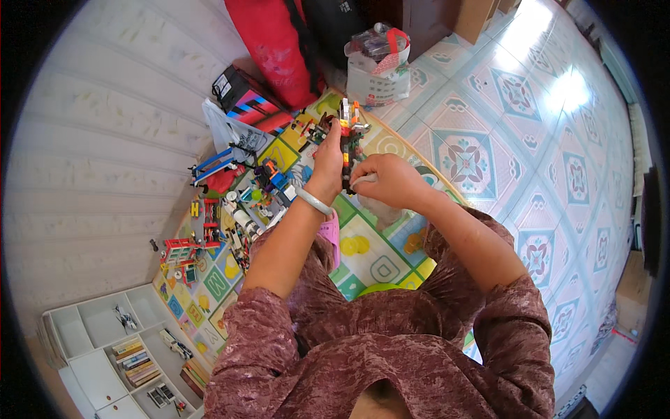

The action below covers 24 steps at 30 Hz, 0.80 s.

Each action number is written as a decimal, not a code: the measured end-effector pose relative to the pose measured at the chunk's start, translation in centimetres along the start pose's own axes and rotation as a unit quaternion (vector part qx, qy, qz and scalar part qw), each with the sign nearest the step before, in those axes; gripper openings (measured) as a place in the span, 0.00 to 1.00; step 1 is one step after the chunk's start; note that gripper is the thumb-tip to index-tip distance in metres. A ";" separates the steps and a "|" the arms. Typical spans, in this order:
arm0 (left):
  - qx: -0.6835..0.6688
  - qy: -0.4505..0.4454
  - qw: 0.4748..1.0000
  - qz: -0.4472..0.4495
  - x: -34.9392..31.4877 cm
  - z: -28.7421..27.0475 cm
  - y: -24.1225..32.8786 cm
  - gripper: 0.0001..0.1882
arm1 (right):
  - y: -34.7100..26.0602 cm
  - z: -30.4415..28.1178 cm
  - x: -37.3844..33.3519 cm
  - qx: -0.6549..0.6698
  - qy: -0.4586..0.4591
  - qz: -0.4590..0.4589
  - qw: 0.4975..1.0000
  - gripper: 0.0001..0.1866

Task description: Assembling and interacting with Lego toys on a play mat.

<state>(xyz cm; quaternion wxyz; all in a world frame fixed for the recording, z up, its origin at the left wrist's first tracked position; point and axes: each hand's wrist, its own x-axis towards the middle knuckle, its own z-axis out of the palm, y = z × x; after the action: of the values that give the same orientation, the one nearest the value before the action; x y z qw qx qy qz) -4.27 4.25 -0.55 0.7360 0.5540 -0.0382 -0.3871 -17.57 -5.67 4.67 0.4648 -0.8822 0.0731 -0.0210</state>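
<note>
My left hand (326,164) wraps around a tall toy-brick model (345,148) in black, yellow, red and white, held upright over the play mat. Against the lower end of that model my right hand (391,180) is closed, pinching a pale grey, cloth-like piece (364,179). What the right fingertips touch is partly hidden. Behind the left hand, more brick pieces (307,130) lie at the mat's far corner. A light-coloured bangle (314,201) circles my left wrist.
Many brick models (244,222) crowd the left of the colourful mat (370,255). A pink slipper (331,241) is by my leg. Beyond stand a black-and-red box (255,98), a red bag (272,49) and a white carrier bag (377,80). White shelves (91,328) hold books at lower left.
</note>
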 end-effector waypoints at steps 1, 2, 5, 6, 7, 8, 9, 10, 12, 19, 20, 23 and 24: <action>0.001 -0.004 1.000 -0.001 0.1 0.1 0.0 0.27 | 0.3 -0.1 0.0 0.048 -0.004 0.006 0.999 0.11; -0.009 0.000 1.000 -0.007 -0.1 0.1 0.2 0.27 | 0.6 -0.1 0.1 0.097 -0.010 0.008 0.995 0.12; -0.025 -0.010 0.999 -0.031 -0.2 -0.4 0.7 0.27 | 1.2 -1.5 0.0 0.084 0.048 0.043 0.994 0.12; -0.031 -0.025 0.998 -0.050 -0.1 -0.6 0.8 0.27 | 1.2 -1.8 -0.1 0.083 0.047 0.041 0.995 0.12; -0.032 -0.024 0.998 -0.049 -0.1 -0.7 0.7 0.27 | 1.0 -2.1 -0.1 0.065 0.107 0.038 0.991 0.12; -0.028 -0.021 0.998 -0.051 0.0 -0.7 0.7 0.27 | 0.9 -2.2 -0.2 0.047 0.168 0.037 0.984 0.11; -0.023 -0.017 0.998 -0.053 0.1 -0.7 0.7 0.26 | 0.8 -2.1 -0.2 0.046 0.168 0.037 0.984 0.11; -0.023 -0.018 0.998 -0.053 0.1 -0.6 0.6 0.26 | 0.6 -1.8 -0.2 0.042 0.195 -0.014 0.980 0.11; -0.056 -0.024 0.997 -0.056 0.1 -0.3 0.4 0.26 | 0.4 -1.1 -0.1 0.039 0.223 -0.062 0.972 0.11; -0.046 -0.035 0.997 -0.046 -0.8 0.7 0.5 0.25 | -0.2 0.9 0.2 -0.108 0.180 -0.076 0.975 0.11; -0.031 -0.048 0.998 -0.031 -0.7 0.6 0.4 0.26 | -0.4 0.9 0.2 -0.129 0.176 -0.045 0.975 0.11; 0.000 -0.052 0.999 -0.015 -0.6 0.4 0.1 0.26 | 0.0 1.1 0.2 -0.113 0.166 -0.041 0.979 0.13; 0.016 -0.045 0.999 -0.014 -0.8 0.6 0.1 0.26 | 0.2 0.9 0.2 -0.114 0.167 -0.039 0.979 0.13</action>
<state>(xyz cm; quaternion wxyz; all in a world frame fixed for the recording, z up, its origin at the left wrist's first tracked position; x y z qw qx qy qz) -5.06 4.22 0.04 0.7191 0.5484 -0.0694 -0.4211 -17.26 -5.09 4.04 0.3412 -0.9155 0.1177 -0.1777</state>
